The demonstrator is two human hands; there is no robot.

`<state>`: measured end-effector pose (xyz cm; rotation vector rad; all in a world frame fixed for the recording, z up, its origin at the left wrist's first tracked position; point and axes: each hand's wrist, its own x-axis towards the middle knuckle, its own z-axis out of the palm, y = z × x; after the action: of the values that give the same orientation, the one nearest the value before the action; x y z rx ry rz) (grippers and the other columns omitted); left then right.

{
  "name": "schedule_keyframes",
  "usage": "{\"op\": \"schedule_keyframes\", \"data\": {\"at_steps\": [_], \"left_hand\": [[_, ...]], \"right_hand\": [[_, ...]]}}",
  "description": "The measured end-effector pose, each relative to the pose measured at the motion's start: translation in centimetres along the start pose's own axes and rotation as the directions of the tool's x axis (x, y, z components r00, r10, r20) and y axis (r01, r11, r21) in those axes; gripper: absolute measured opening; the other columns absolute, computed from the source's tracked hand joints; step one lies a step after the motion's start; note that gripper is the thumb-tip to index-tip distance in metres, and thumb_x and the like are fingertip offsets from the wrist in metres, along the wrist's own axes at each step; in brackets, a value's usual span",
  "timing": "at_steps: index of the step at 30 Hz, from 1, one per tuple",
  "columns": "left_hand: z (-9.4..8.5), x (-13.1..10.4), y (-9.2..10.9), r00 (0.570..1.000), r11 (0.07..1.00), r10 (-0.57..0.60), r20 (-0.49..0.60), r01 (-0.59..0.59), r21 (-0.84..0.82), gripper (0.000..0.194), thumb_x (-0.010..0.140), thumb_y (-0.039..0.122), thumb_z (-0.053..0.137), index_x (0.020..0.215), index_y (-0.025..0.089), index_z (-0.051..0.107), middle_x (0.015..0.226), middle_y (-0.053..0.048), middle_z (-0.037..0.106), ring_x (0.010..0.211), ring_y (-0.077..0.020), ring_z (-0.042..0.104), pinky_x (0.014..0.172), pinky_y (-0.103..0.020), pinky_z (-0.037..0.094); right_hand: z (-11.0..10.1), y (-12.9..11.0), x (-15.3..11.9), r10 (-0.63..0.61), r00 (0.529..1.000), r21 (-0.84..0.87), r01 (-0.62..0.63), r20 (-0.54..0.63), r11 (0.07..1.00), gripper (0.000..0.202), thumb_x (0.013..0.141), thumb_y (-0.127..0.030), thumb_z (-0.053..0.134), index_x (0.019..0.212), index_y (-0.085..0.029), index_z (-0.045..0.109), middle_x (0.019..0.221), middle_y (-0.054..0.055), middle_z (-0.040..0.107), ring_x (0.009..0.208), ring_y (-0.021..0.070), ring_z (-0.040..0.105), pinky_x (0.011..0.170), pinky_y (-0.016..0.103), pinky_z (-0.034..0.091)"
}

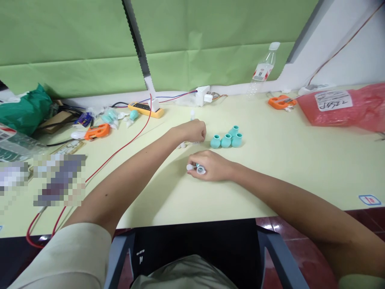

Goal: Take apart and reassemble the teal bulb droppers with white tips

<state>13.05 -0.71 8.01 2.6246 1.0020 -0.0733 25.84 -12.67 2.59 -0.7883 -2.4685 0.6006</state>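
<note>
My left hand (194, 131) is closed and turned down over the table, its fingertips hidden behind the knuckles. Beside it are small whitish pieces (182, 145), and a small translucent white piece (192, 115) stands just behind. Closer to me, my right hand (210, 165) is wrapped around a small white plastic part with a round open end (201, 170). A rounded white tip (190, 167) pokes out by the thumb, with a bit of teal between. Several teal bulb-shaped pieces with open necks (226, 140) sit grouped to the right of my left hand.
A clear bottle (263, 70) stands at the back, near an orange tool (282, 102) and a red plastic bag (343, 106). Leftward lie a yellow multimeter-like device (146, 109), a red cable (120, 150), another orange tool (98, 131) and a green bag (27, 108).
</note>
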Motion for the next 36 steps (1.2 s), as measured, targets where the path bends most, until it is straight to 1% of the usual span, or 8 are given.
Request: {"op": "schedule_keyframes", "data": {"at_steps": [10, 15, 22, 25, 28, 32, 34, 36], "left_hand": [[0.0, 0.1, 0.0, 1.0, 1.0, -0.016, 0.013, 0.016, 0.013, 0.018, 0.067, 0.015, 0.06, 0.072, 0.016, 0.078, 0.066, -0.007, 0.069, 0.063, -0.0174, 0.057, 0.061, -0.029, 0.042], [0.0, -0.2, 0.0, 1.0, 1.0, -0.012, -0.006, 0.012, 0.016, 0.018, 0.066, 0.014, 0.058, 0.068, 0.016, 0.076, 0.061, -0.007, 0.065, 0.058, -0.0176, 0.054, 0.057, -0.031, 0.04], [0.0, -0.1, -0.2, 1.0, 0.999, -0.028, 0.008, 0.029, -0.026, 0.019, 0.068, 0.014, 0.06, 0.073, 0.015, 0.078, 0.069, -0.008, 0.07, 0.062, -0.0177, 0.057, 0.06, -0.031, 0.042], [-0.2, -0.5, -0.2, 0.998, 0.999, 0.001, -0.058, -0.004, -0.052, 0.018, 0.072, 0.013, 0.06, 0.072, 0.015, 0.077, 0.07, -0.007, 0.071, 0.063, -0.0158, 0.057, 0.062, -0.029, 0.043], [-0.7, -2.2, 0.0, 0.962, 0.992, 0.055, -0.269, -0.084, -0.096, 0.021, 0.08, 0.014, 0.057, 0.081, 0.015, 0.078, 0.08, -0.006, 0.074, 0.072, -0.0162, 0.061, 0.069, -0.028, 0.046], [-0.3, -7.0, 0.2, 0.85, 0.976, 0.055, -0.524, -0.155, -0.15, 0.023, 0.089, 0.019, 0.054, 0.095, 0.018, 0.076, 0.092, -0.004, 0.075, 0.08, -0.0152, 0.064, 0.074, -0.027, 0.048], [0.7, -9.8, 0.2, 0.828, 0.968, 0.03, -0.56, -0.163, -0.189, 0.02, 0.091, 0.022, 0.056, 0.095, 0.019, 0.075, 0.092, -0.003, 0.074, 0.078, -0.0139, 0.064, 0.073, -0.027, 0.048], [2.2, -11.9, 0.0, 0.833, 0.957, 0.011, -0.553, -0.17, -0.237, 0.018, 0.093, 0.026, 0.058, 0.098, 0.02, 0.074, 0.092, -0.003, 0.072, 0.077, -0.0135, 0.063, 0.072, -0.026, 0.049]], "right_hand": [[0.0, 0.1, 0.0, 0.002, 1.0, 0.009, -0.002, -0.003, 1.0, 0.009, 0.091, -0.027, 0.064, 0.087, -0.02, 0.058, 0.081, 0.002, 0.069, 0.073, 0.0181, 0.061, 0.065, 0.031, 0.041], [0.2, 0.3, 0.0, 0.0, 1.0, -0.003, 0.0, -0.002, 1.0, 0.009, 0.09, -0.027, 0.064, 0.088, -0.02, 0.059, 0.082, 0.002, 0.069, 0.074, 0.018, 0.061, 0.066, 0.031, 0.041], [0.1, 0.3, 0.0, 0.003, 1.0, 0.012, -0.003, -0.008, 1.0, 0.01, 0.091, -0.028, 0.064, 0.087, -0.02, 0.059, 0.081, 0.002, 0.069, 0.074, 0.0182, 0.062, 0.067, 0.031, 0.043], [0.0, 0.2, -0.1, 0.006, 1.0, 0.047, -0.006, -0.015, 0.999, 0.009, 0.091, -0.027, 0.065, 0.088, -0.02, 0.06, 0.082, 0.002, 0.069, 0.075, 0.0179, 0.063, 0.068, 0.031, 0.044], [0.2, 0.4, -0.1, 0.06, 0.997, 0.179, -0.051, -0.05, 0.983, 0.013, 0.092, -0.031, 0.066, 0.089, -0.019, 0.062, 0.083, 0.002, 0.069, 0.075, 0.0171, 0.062, 0.069, 0.031, 0.044], [0.9, 1.3, 0.4, 0.246, 0.958, 0.475, -0.15, -0.148, 0.867, 0.023, 0.089, -0.041, 0.071, 0.092, -0.019, 0.065, 0.085, 0.002, 0.066, 0.074, 0.0157, 0.058, 0.07, 0.03, 0.045], [1.3, 1.8, 0.8, 0.325, 0.929, 0.574, -0.171, -0.177, 0.801, 0.025, 0.084, -0.04, 0.074, 0.092, -0.018, 0.065, 0.085, 0.001, 0.065, 0.074, 0.0155, 0.057, 0.07, 0.03, 0.044], [1.6, 2.0, 1.0, 0.367, 0.91, 0.617, -0.18, -0.191, 0.766, 0.022, 0.082, -0.036, 0.074, 0.09, -0.018, 0.066, 0.083, 0.001, 0.065, 0.073, 0.0153, 0.056, 0.069, 0.029, 0.043]]}}
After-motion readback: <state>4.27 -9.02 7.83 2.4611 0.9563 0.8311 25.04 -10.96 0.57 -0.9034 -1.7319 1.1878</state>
